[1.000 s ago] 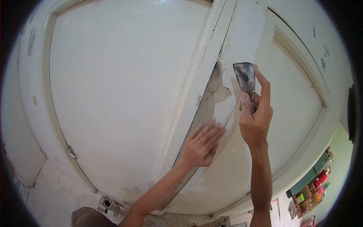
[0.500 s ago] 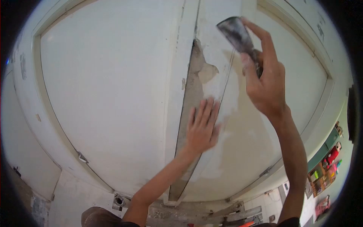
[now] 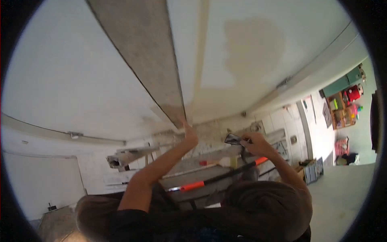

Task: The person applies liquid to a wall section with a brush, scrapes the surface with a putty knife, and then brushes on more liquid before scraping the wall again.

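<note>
Overhead, the head view shows a white painted ceiling surface (image 3: 72, 80) filling the upper frame, crossed by a grey bare strip (image 3: 145, 52) that runs from the top edge down to a point near the centre. A paler cream band (image 3: 200, 52) runs just beside that strip on its right. A brownish patch (image 3: 252, 44) lies to the right, well apart from both hands. A moulding edge (image 3: 318, 60) curves along the right side; open surface remains on both sides of the strip.

The left hand (image 3: 189, 135) is raised to the lower tip of the grey strip, fingers (image 3: 186, 126) touching the surface there; whether they are spread or pressed together cannot be told at this size. The right hand (image 3: 254, 145) sits lower and to the right, apart from the ceiling, fingers closed around the handle of a putty knife (image 3: 234, 139). The dark blade points left, toward the left hand, near it but not touching.

Below the hands, a rough plank platform (image 3: 201, 169) carries a dark pole with orange sections (image 3: 193, 186) lying across it. A pale pipe end (image 3: 121, 158) projects at left. The person's knees (image 3: 266, 201) fill the lower frame. At far right, a tiled wall (image 3: 282, 121), a shelf with coloured items (image 3: 342, 105) and a green-grey floor (image 3: 346, 193) are visible.
</note>
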{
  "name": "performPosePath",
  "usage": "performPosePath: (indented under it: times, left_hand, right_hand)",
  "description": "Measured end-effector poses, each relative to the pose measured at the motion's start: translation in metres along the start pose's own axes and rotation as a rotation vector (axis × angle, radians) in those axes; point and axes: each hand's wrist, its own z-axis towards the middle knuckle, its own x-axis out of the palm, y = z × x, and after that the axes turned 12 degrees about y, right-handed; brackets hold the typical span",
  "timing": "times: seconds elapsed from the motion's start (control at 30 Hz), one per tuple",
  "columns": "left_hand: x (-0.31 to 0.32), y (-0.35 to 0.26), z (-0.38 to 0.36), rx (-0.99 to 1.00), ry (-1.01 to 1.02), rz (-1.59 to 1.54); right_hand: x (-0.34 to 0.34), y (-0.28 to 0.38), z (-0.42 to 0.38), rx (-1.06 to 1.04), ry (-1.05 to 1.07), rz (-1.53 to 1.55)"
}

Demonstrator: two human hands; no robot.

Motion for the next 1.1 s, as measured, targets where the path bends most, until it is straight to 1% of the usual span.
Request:
performPosePath:
  times: [0.07, 0.1, 0.13, 0.17, 0.2, 0.23, 0.27, 0.3, 0.33, 0.37, 0.4, 0.43, 0.5, 0.53, 0.6, 0.63, 0.7, 0.73, 0.8, 0.83, 0.9, 0.93, 1.0, 1.03, 1.07, 1.1]
  left_hand:
    - [0.023, 0.015, 0.035, 0.017, 0.017, 0.310]
    - [0.017, 0.016, 0.033, 0.022, 0.047, 0.305]
    - [0.008, 0.013, 0.024, 0.146, 0.026, -0.131]
    - [0.008, 0.013, 0.024, 0.256, -0.004, -0.565]
    - [0.009, 0.011, 0.021, 0.249, 0.006, -0.556]
    - [0.016, 0.011, 0.022, 0.150, -0.155, -0.148]
    - [0.020, 0.012, 0.025, 0.050, -0.310, 0.261]
    - [0.021, 0.012, 0.029, 0.046, -0.307, 0.265]
    - [0.022, 0.009, 0.032, 0.144, -0.183, 0.231]
    - [0.015, 0.002, 0.027, 0.242, -0.062, 0.196]
    - [0.013, -0.011, 0.021, 0.277, -0.119, 0.043]
    - [0.009, -0.031, -0.002, 0.314, -0.173, -0.108]
    - [0.020, -0.051, -0.024, 0.532, -0.335, -0.126]
    - [0.036, -0.057, -0.023, 0.540, -0.329, -0.119]
    - [0.062, -0.062, -0.010, 0.731, -0.271, 0.188]
    - [0.065, -0.062, -0.013, 0.731, -0.275, 0.187]
    - [0.070, -0.058, -0.019, 0.889, -0.497, 0.271]
    - [0.069, -0.058, -0.016, 0.882, -0.503, 0.265]
    - [0.063, -0.060, -0.004, 0.714, -0.186, 0.233]
    - [0.050, -0.062, -0.011, 0.709, -0.192, 0.228]
    - [0.015, -0.066, -0.037, 0.576, -0.130, 0.251]
    - [0.008, -0.064, -0.036, 0.570, -0.134, 0.243]
    - [-0.006, -0.061, -0.038, 0.591, -0.305, 0.136]
    - [-0.015, -0.062, -0.045, 0.585, -0.315, 0.133]
    - [-0.028, -0.065, -0.054, 0.549, -0.337, -0.097]
    - [-0.042, -0.067, -0.063, 0.510, -0.364, -0.324]
  right_hand:
    - [0.045, -0.044, 0.006, 0.020, 0.090, 0.019]
    - [0.062, -0.056, 0.013, -0.004, 0.133, 0.006]
    - [0.078, -0.066, 0.016, 0.002, 0.150, 0.031]
    - [0.091, -0.071, 0.020, -0.063, 0.138, 0.007]
    - [0.099, -0.075, 0.024, -0.134, 0.115, -0.026]
    - [0.106, -0.071, 0.024, -0.134, 0.112, -0.014]
    - [0.114, -0.065, 0.024, -0.155, 0.100, -0.081]
    - [0.119, -0.060, 0.025, -0.177, 0.089, -0.151]
    - [0.119, -0.049, 0.021, -0.179, 0.090, -0.146]
    - [0.113, -0.037, 0.015, -0.105, 0.212, -0.081]
    - [0.108, -0.032, 0.012, -0.030, 0.332, -0.019]
    - [0.110, -0.034, 0.009, -0.029, 0.328, -0.018]
    - [0.122, -0.040, -0.001, 0.015, 0.239, -0.140]
    - [0.135, -0.048, -0.007, 0.023, 0.234, -0.133]
    - [0.156, -0.066, -0.009, -0.273, 0.066, -0.190]
    - [0.152, -0.066, -0.010, -0.274, 0.066, -0.194]
    - [0.143, -0.064, -0.013, -0.165, -0.064, -0.191]
    - [0.135, -0.063, -0.015, -0.172, -0.058, -0.196]
    - [0.112, -0.061, -0.019, 0.023, -0.252, 0.075]
    - [0.102, -0.057, -0.021, 0.017, -0.248, 0.069]
    - [0.085, -0.051, -0.021, 0.057, -0.384, 0.311]
    - [0.078, -0.053, -0.018, 0.051, -0.377, 0.307]
    - [0.066, -0.056, -0.013, 0.089, -0.514, 0.360]
    - [0.062, -0.051, -0.010, 0.087, -0.533, 0.541]
    - [0.060, -0.055, -0.010, 0.073, -0.531, 0.532]
    - [0.059, -0.063, -0.012, 0.115, -0.489, 0.622]
